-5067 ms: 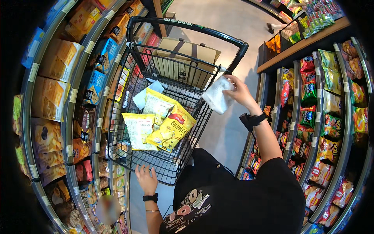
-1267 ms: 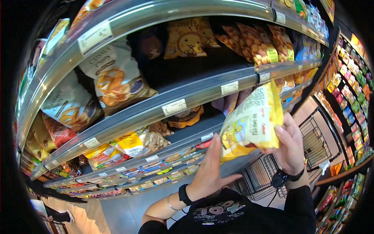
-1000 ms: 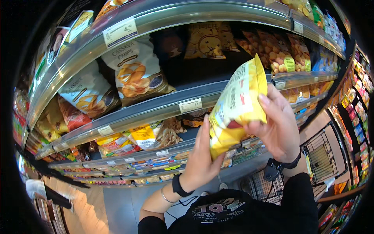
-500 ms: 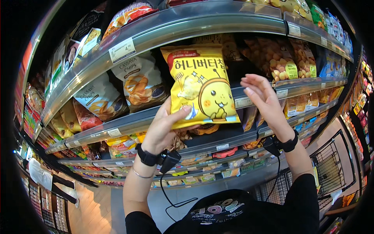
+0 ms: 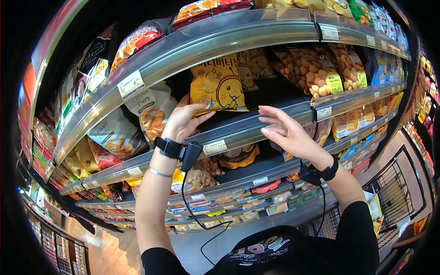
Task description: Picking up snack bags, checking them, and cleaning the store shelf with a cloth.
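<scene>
Your left hand [image 5: 183,121] holds yellow bag [image 5: 218,89]; right hand [image 5: 291,137] spread, empty. Corner-only grip could tip it over shelf edge [image 5: 243,138].

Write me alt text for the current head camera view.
A person's left hand holds the lower left corner of a yellow cartoon-faced snack bag at a shop shelf. The empty right hand hovers open before the shelf. Pale chip bags stand left of the yellow bag, cookie bags right; a wire shopping cart shows lower right.
</scene>
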Tool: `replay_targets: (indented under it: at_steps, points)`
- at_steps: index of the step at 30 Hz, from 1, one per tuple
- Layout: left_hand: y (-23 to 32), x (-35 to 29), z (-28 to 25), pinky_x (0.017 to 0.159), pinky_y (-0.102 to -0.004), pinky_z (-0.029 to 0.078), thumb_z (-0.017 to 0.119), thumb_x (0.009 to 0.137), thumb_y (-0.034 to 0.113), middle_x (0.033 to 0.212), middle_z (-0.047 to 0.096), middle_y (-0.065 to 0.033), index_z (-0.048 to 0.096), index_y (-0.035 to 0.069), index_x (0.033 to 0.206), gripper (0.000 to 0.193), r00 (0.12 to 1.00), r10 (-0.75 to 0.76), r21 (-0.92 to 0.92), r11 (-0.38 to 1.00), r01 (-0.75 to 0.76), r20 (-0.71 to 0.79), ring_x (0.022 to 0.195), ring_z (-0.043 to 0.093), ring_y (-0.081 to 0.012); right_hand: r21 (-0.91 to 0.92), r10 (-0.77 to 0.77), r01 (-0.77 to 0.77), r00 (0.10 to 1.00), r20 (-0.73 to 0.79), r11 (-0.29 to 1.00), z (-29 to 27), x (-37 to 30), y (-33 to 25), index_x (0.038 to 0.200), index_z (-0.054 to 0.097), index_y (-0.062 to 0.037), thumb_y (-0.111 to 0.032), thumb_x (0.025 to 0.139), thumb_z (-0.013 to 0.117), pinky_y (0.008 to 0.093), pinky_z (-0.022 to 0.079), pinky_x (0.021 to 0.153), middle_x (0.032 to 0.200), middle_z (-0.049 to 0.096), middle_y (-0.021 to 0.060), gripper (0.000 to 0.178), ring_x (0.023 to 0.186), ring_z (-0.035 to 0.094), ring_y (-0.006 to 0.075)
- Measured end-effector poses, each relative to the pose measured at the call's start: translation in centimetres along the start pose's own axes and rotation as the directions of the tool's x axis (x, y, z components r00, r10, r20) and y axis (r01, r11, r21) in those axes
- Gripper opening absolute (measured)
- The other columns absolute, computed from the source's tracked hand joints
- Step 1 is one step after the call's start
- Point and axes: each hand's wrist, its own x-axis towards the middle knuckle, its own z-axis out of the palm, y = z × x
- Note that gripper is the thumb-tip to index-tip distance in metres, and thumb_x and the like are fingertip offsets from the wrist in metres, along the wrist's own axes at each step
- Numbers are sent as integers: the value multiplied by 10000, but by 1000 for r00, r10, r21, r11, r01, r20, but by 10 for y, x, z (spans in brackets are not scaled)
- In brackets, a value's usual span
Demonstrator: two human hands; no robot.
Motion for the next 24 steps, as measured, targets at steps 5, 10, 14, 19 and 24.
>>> replay_targets:
  at_steps: [5,10,14,19,24]
  points:
    - [-15,19,0,997,-361,378,657,778,48,1335,414,-222,256,9,1385,729,881,471,795,554,-249,-52,1230,427,-343,41,29,-30,999,29,999,-2,-13,9,1359,357,-74,-160,901,582,368,436,971,1335,417,147,518,1234,450,247]
    - [-17,5,17,1054,-407,308,688,724,87,1360,365,-263,315,82,1387,760,734,545,914,-231,-333,405,1251,363,-422,58,66,-68,997,34,996,-5,-23,13,1342,379,-67,-137,902,579,359,443,962,1325,426,129,489,1233,449,245]
    - [-18,12,23,1044,-420,319,709,731,185,1354,386,-240,414,129,1337,677,745,306,772,-476,-420,593,1250,375,-402,102,92,-97,994,56,990,-7,-36,10,1334,385,-56,-126,907,568,354,448,956,1322,423,124,470,1228,453,238]
    - [-14,50,29,935,-370,432,715,744,390,1237,508,-200,454,-26,1254,709,898,440,966,-236,107,8,1105,522,-329,86,90,-94,995,52,992,-8,-56,0,1331,390,-38,-108,907,563,346,446,957,1319,420,119,463,1218,462,225]
    - [-2,67,-3,895,-280,412,802,660,474,1201,572,-93,475,-16,1256,838,995,-72,753,650,102,-72,1038,548,-184,131,140,-146,989,52,981,-15,-78,-8,1336,386,-25,-80,899,551,351,445,958,1338,409,125,469,1213,473,229]
